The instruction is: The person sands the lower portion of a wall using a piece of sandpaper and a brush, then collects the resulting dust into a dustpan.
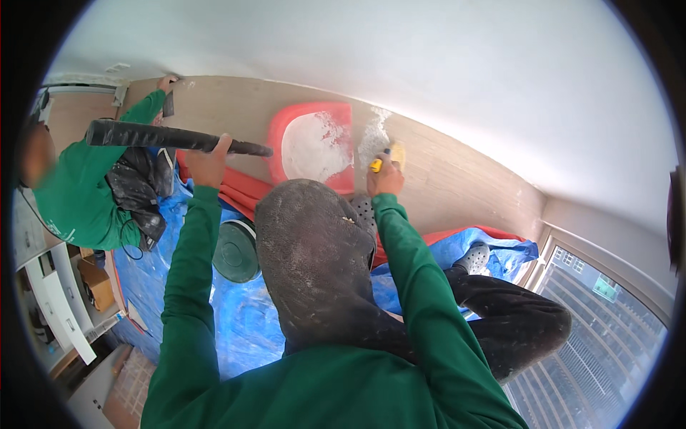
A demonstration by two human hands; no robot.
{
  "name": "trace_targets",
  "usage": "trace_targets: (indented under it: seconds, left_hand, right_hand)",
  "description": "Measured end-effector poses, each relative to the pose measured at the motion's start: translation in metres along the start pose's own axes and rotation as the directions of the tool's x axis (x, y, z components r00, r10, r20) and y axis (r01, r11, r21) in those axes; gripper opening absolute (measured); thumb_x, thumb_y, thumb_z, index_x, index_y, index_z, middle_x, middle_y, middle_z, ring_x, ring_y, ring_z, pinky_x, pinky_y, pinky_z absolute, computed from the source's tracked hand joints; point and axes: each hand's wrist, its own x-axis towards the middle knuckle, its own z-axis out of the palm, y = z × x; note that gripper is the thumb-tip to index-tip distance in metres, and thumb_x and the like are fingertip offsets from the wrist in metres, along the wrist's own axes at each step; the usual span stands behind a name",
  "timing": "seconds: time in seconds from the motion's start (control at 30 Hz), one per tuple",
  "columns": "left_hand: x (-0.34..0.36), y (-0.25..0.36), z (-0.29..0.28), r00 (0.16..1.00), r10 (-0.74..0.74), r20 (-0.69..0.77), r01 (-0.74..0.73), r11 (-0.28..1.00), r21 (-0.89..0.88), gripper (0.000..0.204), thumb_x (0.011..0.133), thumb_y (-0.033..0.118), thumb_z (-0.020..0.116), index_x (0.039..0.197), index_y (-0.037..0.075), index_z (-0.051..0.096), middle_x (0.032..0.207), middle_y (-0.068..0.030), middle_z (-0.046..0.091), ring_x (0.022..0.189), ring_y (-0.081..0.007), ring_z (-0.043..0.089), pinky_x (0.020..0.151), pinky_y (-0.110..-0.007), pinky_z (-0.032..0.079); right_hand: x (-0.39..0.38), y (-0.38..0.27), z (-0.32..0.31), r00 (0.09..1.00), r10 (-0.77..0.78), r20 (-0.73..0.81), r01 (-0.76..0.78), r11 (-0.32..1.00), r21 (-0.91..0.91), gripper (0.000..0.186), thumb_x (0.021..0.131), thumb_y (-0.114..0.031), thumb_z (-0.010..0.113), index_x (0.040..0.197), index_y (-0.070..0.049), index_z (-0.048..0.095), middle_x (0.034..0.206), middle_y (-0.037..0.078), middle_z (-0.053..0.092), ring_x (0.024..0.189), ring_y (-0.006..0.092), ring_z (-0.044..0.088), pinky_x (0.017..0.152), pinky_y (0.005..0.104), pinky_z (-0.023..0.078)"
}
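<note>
My left hand (209, 163) is closed round the long black handle (153, 136) of a red dustpan (346, 154). The dustpan lies on the wood-look floor with its straight edge to the right, and white powder and crumbs (314, 146) cover much of its inside. Just right of that edge, my right hand (386, 176) grips a yellow-handled brush (376, 165). Its pale bristles (398, 153) rest on the floor. Between brush and dustpan, a patch of white debris (374, 134) stretches up to the wall.
A co-worker in a green top (93, 186) crouches at left, one hand (168, 82) by the wall. A round green bin or bucket (236, 252) stands by my dusty knee (307, 243). Blue sheeting (246, 322) covers the floor behind. A window (586, 343) is at right.
</note>
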Motion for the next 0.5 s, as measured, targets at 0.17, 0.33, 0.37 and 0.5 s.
trace_targets:
  seconds: [0.17, 0.33, 0.37, 0.5]
  left_hand:
    - [-0.002, 0.004, 0.0, 0.998, -0.035, 0.049, 0.04, 0.994, -0.099, 0.021, 0.077, 0.011, 0.069, 0.077, -0.009, 0.065, 0.073, -0.0105, 0.068, 0.063, -0.0182, 0.067, 0.058, -0.032, 0.056]
    - [-0.007, 0.007, 0.002, 0.996, -0.076, 0.038, 0.081, 0.987, -0.14, 0.021, 0.078, 0.012, 0.068, 0.076, -0.009, 0.065, 0.071, -0.0108, 0.069, 0.063, -0.0184, 0.067, 0.058, -0.032, 0.055]
    - [-0.008, 0.008, 0.002, 0.995, -0.082, 0.048, 0.087, 0.988, -0.129, 0.021, 0.077, 0.012, 0.068, 0.076, -0.009, 0.065, 0.071, -0.0108, 0.068, 0.063, -0.0184, 0.067, 0.058, -0.032, 0.055]
    - [-0.006, 0.017, 0.005, 0.999, 0.042, 0.015, -0.043, 0.997, 0.063, 0.022, 0.077, 0.012, 0.067, 0.075, -0.009, 0.065, 0.069, -0.0116, 0.068, 0.061, -0.0187, 0.067, 0.058, -0.032, 0.054]
  right_hand:
    - [-0.006, -0.054, 0.02, 0.978, -0.167, 0.121, 0.137, 0.964, 0.228, 0.03, 0.077, -0.021, 0.069, 0.107, -0.02, 0.064, 0.096, 0.017, 0.063, 0.087, 0.038, 0.063, 0.078, 0.0463, 0.05]
    - [0.029, 0.023, -0.071, 0.964, -0.204, -0.172, 0.232, 0.959, 0.163, 0.025, 0.075, -0.017, 0.07, 0.1, -0.017, 0.068, 0.091, 0.014, 0.066, 0.085, 0.035, 0.064, 0.077, 0.0444, 0.05]
    - [0.043, 0.044, -0.093, 0.96, -0.105, -0.26, 0.13, 0.988, 0.082, 0.025, 0.075, -0.016, 0.069, 0.1, -0.015, 0.068, 0.089, 0.014, 0.066, 0.084, 0.0344, 0.064, 0.076, 0.0444, 0.05]
    - [0.081, 0.077, -0.112, 0.939, 0.163, -0.304, -0.205, 0.973, -0.11, 0.025, 0.077, -0.017, 0.067, 0.103, -0.018, 0.066, 0.09, 0.016, 0.064, 0.081, 0.0359, 0.064, 0.075, 0.0457, 0.051]
